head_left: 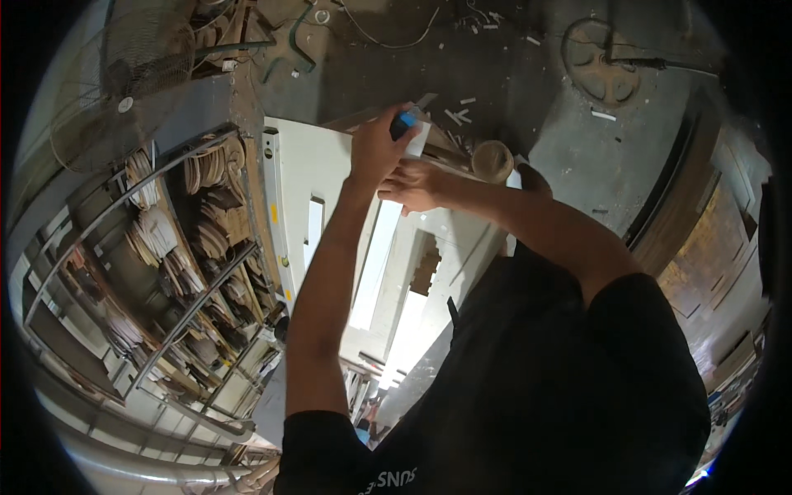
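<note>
My left hand (377, 150) is closed around a blue and black hand tool (403, 124) near the far end of a white board (326, 153). The tool's exact kind is partly hidden by my fingers. Just below it, my right hand (415, 186) has its fingers curled in, close to my left wrist. Whatever those fingers grip is hidden. A long, bright white strip (377, 264) runs under my hands toward my body. Along the board's left side lies a spirit level (272, 161).
A round brownish tub (492, 161) stands right of my hands. White scraps (459, 115) litter the grey floor beyond. On the left are a caged fan (124, 103) and a metal-railed rack (186, 309) packed with curved pieces. A spoked wheel (602, 62) lies at the far right.
</note>
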A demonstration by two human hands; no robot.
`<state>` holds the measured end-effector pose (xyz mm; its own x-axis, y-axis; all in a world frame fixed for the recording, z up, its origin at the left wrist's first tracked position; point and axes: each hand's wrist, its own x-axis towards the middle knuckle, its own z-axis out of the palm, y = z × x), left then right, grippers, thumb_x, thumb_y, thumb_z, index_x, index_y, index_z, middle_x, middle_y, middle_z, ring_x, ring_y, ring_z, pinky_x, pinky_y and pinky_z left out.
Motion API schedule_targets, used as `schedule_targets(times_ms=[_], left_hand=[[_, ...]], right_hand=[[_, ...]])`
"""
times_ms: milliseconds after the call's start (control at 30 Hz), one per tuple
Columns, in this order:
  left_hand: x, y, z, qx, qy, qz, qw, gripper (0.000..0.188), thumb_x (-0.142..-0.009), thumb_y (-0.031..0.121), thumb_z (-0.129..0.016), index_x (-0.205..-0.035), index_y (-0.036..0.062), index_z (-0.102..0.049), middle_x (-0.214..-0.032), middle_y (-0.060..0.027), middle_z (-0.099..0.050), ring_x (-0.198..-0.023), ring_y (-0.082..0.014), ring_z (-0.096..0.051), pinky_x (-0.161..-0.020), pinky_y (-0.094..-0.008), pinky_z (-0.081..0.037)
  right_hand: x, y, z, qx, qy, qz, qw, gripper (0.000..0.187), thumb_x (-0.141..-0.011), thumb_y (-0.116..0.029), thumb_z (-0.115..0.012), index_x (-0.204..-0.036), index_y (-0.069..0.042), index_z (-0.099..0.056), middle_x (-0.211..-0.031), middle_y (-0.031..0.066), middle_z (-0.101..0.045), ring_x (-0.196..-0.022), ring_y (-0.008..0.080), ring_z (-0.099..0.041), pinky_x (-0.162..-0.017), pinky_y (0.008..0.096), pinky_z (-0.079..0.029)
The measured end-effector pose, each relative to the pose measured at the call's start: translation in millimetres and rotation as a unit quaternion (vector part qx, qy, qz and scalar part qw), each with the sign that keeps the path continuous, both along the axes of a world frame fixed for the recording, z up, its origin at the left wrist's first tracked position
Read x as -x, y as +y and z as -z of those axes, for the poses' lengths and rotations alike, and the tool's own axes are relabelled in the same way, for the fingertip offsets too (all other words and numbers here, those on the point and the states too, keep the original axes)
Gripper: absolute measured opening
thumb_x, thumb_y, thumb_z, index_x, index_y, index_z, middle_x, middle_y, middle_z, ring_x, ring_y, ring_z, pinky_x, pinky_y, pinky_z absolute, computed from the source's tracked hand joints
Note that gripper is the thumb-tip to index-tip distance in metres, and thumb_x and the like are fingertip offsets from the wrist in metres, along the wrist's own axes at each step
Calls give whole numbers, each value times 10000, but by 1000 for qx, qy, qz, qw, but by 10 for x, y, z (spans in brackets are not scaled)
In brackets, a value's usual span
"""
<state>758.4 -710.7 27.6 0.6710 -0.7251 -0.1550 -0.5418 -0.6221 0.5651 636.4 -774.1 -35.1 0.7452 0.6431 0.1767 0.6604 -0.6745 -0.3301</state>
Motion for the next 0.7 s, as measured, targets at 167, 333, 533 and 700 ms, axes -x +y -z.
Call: schedule_targets(times_ms=[167, 333, 533, 700], left_hand=[[-209, -213, -270, -102, 4, 143, 985, 384, -966, 370, -797, -1296, 193, -714, -983, -122, -796, -876, -366, -773, -751, -476, -603], [-377, -429, -590, -186, 13, 161, 969, 374, -1034, 421, -697, -1341, 209, -685, -1060, -135, -789, -976, -381, -759, -809, -500, -593], [-573, -219, -733, -236, -174, 315, 902, 287, -1070, 311, -629, -1341, 233, -682, -1087, -52, -758, -1038, -323, -733, -918, -476, -571], [-596, -218, -722, -256, -214, 349, 875, 248, -1069, 304, -603, -1275, 217, -713, -1055, -47, -747, -1035, -274, -724, -914, -445, -527]], right_hand=[[-18, -75, -199, 31, 10, -8, 999, 614, -805, -653, -796, -1119, -137, -685, -1118, -32, -623, -1226, 168, -577, -1189, 420, -380], [-4, -101, -150, 28, 37, -14, 999, 587, -825, -667, -786, -1126, -170, -705, -1084, -51, -632, -1175, 145, -582, -1082, 347, -400], [-8, -74, -191, 51, 19, -4, 999, 530, -822, -637, -794, -1080, -185, -696, -1064, -71, -615, -1139, 111, -569, -1057, 332, -389], [-14, -44, -156, 19, 22, 0, 1000, 536, -824, -645, -789, -1090, -189, -696, -1070, -76, -615, -1145, 112, -566, -1063, 332, -382]])
